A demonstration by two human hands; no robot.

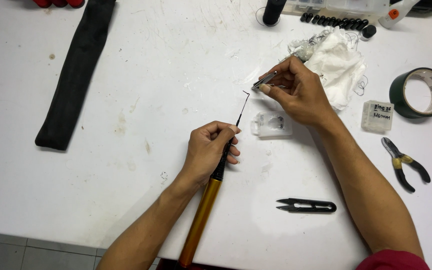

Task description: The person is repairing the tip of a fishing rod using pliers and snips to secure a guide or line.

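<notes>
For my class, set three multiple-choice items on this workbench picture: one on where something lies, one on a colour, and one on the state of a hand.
1. Where do the small black thread snips lie?
A. On the white table near its front edge, between the two forearms
B. On top of the crumpled white cloth
C. Inside the roll of tape

2. What colour is the metal tube section of the rod below the left hand?
A. Blue
B. Golden orange
C. White

3. What is the right hand doing?
A. Lying flat and empty on the table
B. Gripping the pliers
C. Pinching a small silver metal tool in its fingertips

Answers: 1 A, the snips lie alone on the bare table. 2 B, the tube shows golden orange under the black grip. 3 C, thumb and fingers close on the tool near the rod's thin black tip.
</notes>
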